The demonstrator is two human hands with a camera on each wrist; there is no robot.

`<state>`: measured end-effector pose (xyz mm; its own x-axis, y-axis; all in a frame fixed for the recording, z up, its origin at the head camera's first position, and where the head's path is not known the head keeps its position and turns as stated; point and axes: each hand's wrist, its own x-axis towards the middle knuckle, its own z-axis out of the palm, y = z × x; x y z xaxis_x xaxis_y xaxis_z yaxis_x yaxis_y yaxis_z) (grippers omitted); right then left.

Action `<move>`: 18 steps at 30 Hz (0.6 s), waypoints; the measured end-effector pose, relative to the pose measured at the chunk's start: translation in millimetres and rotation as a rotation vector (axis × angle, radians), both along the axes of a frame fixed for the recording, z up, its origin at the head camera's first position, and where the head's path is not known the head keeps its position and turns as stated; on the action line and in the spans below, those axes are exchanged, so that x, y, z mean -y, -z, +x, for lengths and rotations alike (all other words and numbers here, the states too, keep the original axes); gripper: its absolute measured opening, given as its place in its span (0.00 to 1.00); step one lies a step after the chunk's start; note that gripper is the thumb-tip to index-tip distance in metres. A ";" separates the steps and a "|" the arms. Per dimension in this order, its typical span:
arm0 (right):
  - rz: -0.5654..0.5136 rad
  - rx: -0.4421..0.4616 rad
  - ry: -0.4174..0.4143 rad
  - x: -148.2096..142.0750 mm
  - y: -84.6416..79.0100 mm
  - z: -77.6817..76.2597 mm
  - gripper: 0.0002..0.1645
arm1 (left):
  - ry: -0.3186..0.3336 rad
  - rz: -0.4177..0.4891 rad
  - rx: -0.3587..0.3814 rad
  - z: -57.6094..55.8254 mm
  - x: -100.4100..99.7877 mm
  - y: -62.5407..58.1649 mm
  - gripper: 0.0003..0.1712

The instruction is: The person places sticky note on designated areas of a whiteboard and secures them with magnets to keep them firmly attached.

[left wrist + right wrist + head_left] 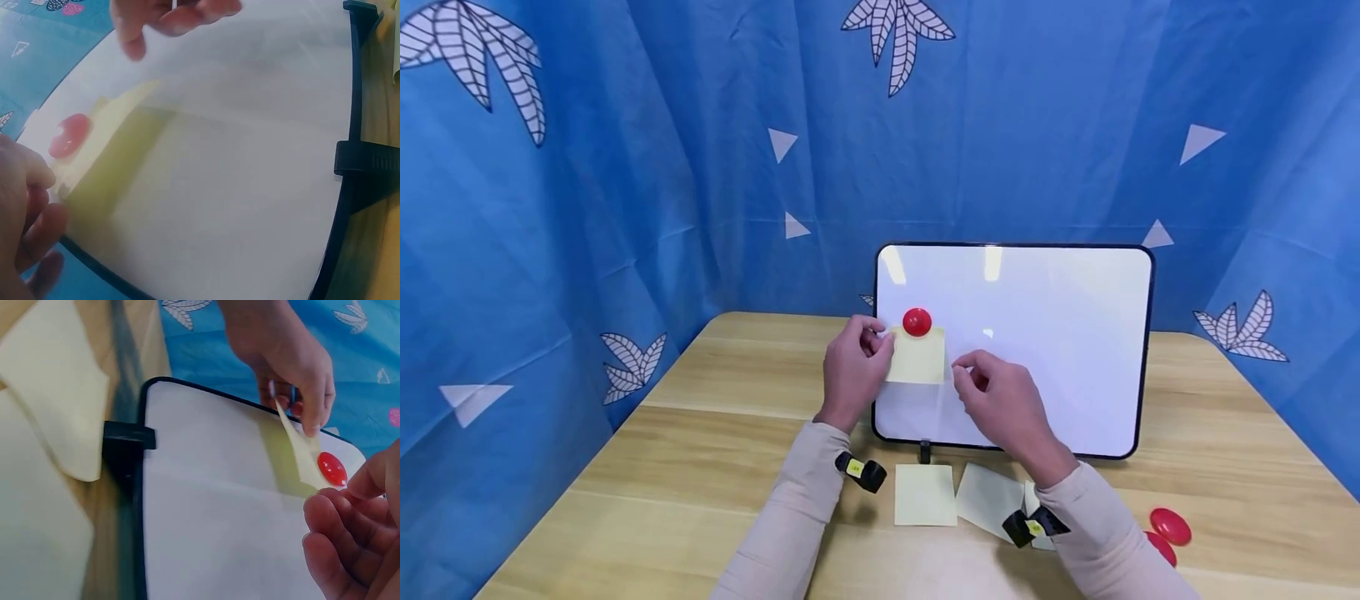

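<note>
A pale yellow sticky note point(917, 357) hangs on the small whiteboard point(1045, 350), with a round red magnet point(917, 322) over its top edge. My left hand point(855, 367) pinches the note's left edge between thumb and fingers. In the right wrist view the note's lower part stands away from the board and casts a yellowish reflection on it. Just off the note's right edge is my right hand point(1000, 400), its fingers loosely curled with nothing in them. The left wrist view shows that hand point(169, 19) apart from the note.
Flat on the wooden table point(737, 467) before the board lie a yellow note point(925, 496) and a greyish one point(988, 500), another partly under the right wrist. Two red magnets point(1170, 527) lie at the right. A black clip foot point(925, 452) holds the board's lower edge. Blue curtain point(1037, 125) surrounds the table.
</note>
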<state>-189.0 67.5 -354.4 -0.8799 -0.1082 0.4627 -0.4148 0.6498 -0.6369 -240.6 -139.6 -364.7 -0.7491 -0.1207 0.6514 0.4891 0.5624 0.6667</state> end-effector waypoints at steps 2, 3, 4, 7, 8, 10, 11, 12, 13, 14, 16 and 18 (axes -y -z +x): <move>0.034 -0.011 0.000 -2.9 3.6 3.2 0.09 | 0.010 -0.008 -0.018 0.7 0.7 1.1 0.06; 0.050 -0.019 0.000 -4.5 5.5 4.9 0.09 | 0.015 -0.013 -0.026 1.2 0.9 1.8 0.05; 0.063 -0.026 -0.001 -6.3 7.5 6.6 0.08 | 0.019 -0.019 -0.032 1.8 1.0 2.5 0.04; 0.085 -0.050 -0.007 -11.5 12.9 10.8 0.08 | 0.030 -0.023 -0.043 3.5 0.8 3.7 0.04; 0.090 -0.058 -0.009 -13.0 14.5 11.8 0.07 | 0.031 -0.023 -0.046 4.4 0.9 3.4 0.04; 0.089 -0.070 -0.015 -15.3 16.8 13.1 0.07 | 0.030 -0.022 -0.048 5.0 1.3 2.4 0.03; 0.089 -0.076 -0.016 -16.3 17.6 13.5 0.07 | 0.029 -0.022 -0.049 5.0 1.7 1.5 0.03; 0.089 -0.080 -0.017 -17.2 18.3 13.7 0.07 | 0.029 -0.024 -0.050 5.2 2.2 0.4 0.03; 0.088 -0.081 -0.017 -18.1 18.7 14.0 0.07 | 0.029 -0.029 -0.049 5.7 2.8 -0.8 0.03; 0.084 -0.078 -0.017 -19.0 19.0 14.4 0.07 | 0.029 -0.035 -0.048 6.2 3.6 -1.7 0.03; 0.074 -0.070 -0.020 -21.0 19.4 15.2 0.07 | 0.033 -0.048 -0.042 7.4 4.9 -2.5 0.03; 0.069 -0.062 -0.024 -23.4 20.0 16.3 0.07 | 0.044 -0.056 -0.028 11.2 5.5 -1.6 0.04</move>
